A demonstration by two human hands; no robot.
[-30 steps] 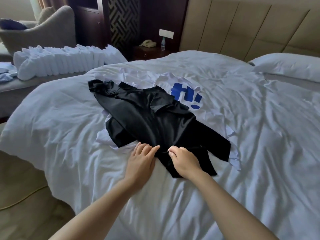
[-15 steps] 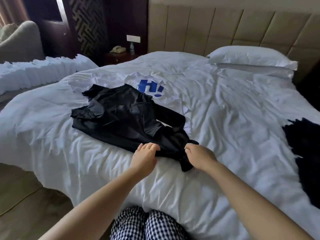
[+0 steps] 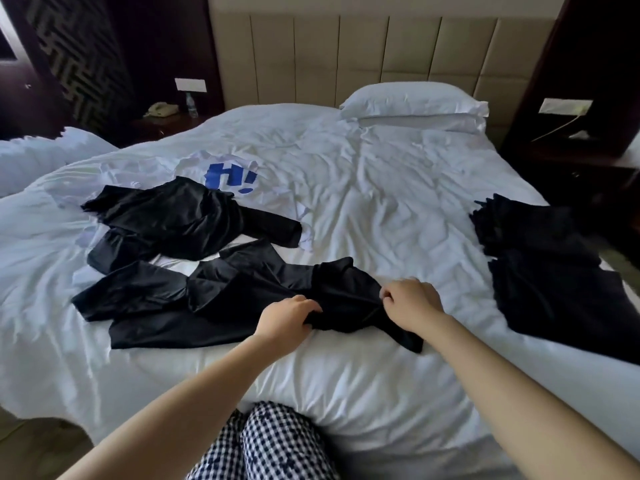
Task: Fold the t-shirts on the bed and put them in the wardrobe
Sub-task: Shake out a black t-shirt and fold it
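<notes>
My left hand (image 3: 287, 320) and right hand (image 3: 412, 303) both pinch the mid-frame black t-shirt (image 3: 194, 306). It looks limp and light; I'd grip its corners.

Blue "h!" on the white t-shirt (image 3: 221, 168)

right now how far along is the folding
Maybe done: the flat black pile on the right. In hand: left hand and right hand grip an unfolded black t-shirt. Left: the crumpled black t-shirt and the white printed t-shirt beneath it, both on the bed.
</notes>
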